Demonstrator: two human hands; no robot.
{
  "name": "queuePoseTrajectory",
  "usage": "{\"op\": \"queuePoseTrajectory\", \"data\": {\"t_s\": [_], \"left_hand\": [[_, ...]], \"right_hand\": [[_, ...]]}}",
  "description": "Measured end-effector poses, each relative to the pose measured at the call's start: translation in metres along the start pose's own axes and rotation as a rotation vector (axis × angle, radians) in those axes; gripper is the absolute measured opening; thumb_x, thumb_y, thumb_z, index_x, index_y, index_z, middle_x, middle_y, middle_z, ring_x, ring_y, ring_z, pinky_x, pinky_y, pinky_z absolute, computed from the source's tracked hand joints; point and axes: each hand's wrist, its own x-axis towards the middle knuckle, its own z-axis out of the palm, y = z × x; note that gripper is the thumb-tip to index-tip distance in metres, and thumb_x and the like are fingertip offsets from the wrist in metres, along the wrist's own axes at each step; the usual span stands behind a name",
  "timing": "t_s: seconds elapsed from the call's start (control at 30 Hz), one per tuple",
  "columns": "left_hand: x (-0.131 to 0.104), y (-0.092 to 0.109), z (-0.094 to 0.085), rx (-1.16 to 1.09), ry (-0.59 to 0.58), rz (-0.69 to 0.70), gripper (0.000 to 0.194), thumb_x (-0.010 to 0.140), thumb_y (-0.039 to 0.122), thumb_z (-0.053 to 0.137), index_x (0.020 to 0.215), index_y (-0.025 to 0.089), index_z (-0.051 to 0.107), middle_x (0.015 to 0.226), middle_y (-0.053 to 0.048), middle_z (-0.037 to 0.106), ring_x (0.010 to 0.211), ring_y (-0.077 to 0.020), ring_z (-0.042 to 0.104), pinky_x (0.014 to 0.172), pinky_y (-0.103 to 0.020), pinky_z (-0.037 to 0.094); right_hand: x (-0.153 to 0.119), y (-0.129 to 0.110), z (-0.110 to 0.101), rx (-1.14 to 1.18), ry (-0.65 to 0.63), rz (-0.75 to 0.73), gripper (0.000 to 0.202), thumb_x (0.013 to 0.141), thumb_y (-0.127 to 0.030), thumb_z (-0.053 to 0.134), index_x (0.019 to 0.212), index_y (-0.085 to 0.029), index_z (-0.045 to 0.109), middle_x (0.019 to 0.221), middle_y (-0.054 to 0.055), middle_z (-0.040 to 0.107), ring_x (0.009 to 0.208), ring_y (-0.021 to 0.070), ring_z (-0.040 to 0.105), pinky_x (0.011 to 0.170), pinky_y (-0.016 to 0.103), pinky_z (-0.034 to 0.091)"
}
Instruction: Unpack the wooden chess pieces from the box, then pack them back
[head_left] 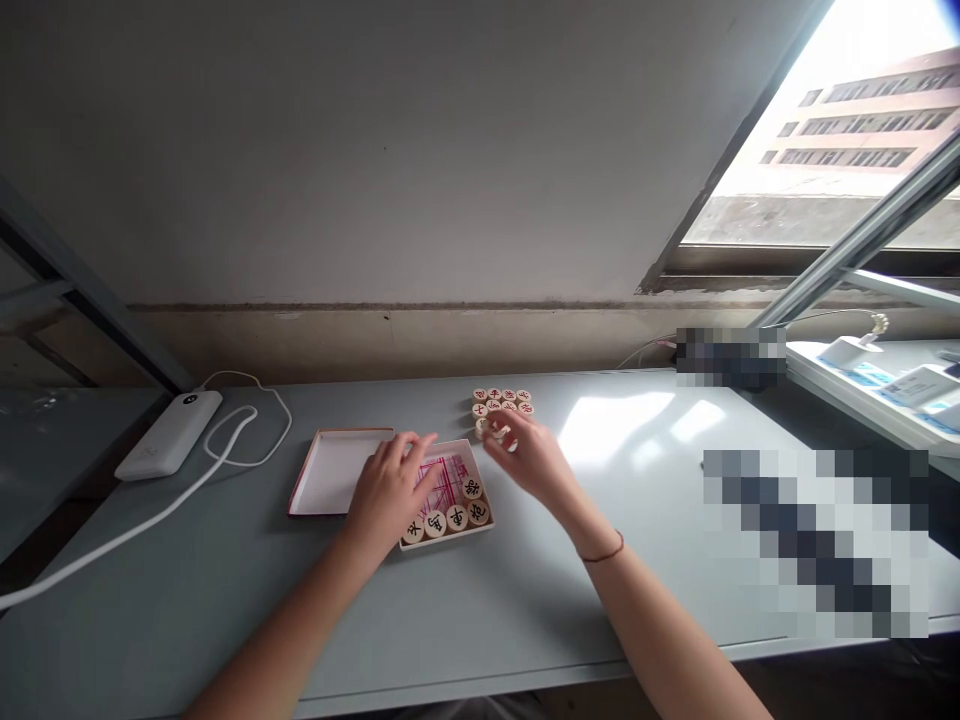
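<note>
Round wooden pieces with dark characters lie along the near side and right corner of a shallow white box. Pink lines mark the sheet on the box floor. My left hand rests over the box's left side, fingers apart and nothing seen in them. Beyond the box's far right corner, my right hand has its thumb and forefinger round a pale round piece. Just past those fingers stand rows of pieces with red characters, partly hidden by the hand.
An open white lid with a red edge lies left of the box. A white power bank and its white cable are at the far left. Blurred-out items sit on the right of the grey table; a white shelf is beyond them.
</note>
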Motion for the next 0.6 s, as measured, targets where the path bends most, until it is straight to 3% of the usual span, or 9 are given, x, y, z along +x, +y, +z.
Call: {"op": "queuePoseTrajectory", "data": {"t_s": [0.07,0.17,0.33,0.6], "left_hand": [[0.000,-0.005,-0.004,0.143,-0.081,-0.115,0.032,0.091,0.030,0.049,0.119,0.021,0.059,0.105,-0.011,0.059,0.089,-0.0251,0.061,0.077,-0.036,0.050],[0.001,-0.010,-0.009,0.230,-0.194,-0.259,0.036,0.088,0.029,0.049,0.122,0.021,0.057,0.105,-0.010,0.056,0.080,-0.0227,0.061,0.066,-0.031,0.049],[0.003,-0.011,-0.010,0.207,-0.340,-0.360,0.042,0.087,0.024,0.044,0.128,0.022,0.054,0.108,-0.010,0.057,0.078,-0.0231,0.064,0.062,-0.031,0.047],[0.010,-0.018,-0.005,0.087,-0.339,-0.449,0.035,0.089,0.022,0.037,0.113,0.026,0.062,0.108,-0.007,0.067,0.088,-0.0252,0.065,0.067,-0.031,0.045]], "right_hand": [[0.006,0.017,-0.010,-0.106,0.026,0.094,0.023,0.084,-0.027,0.053,0.105,-0.023,0.062,0.105,0.006,0.064,0.065,0.0121,0.060,0.065,0.026,0.046],[0.010,0.033,-0.019,-0.264,-0.005,0.181,0.027,0.084,-0.026,0.053,0.109,-0.025,0.062,0.103,0.005,0.064,0.065,0.0128,0.060,0.064,0.027,0.044],[0.009,0.037,-0.018,-0.397,-0.128,0.227,0.029,0.084,-0.025,0.052,0.111,-0.026,0.063,0.105,0.006,0.064,0.069,0.0154,0.060,0.059,0.026,0.039],[0.008,0.032,-0.013,-0.423,-0.168,0.243,0.030,0.083,-0.025,0.052,0.113,-0.027,0.058,0.108,0.005,0.065,0.077,0.0189,0.061,0.055,0.025,0.033]]}}
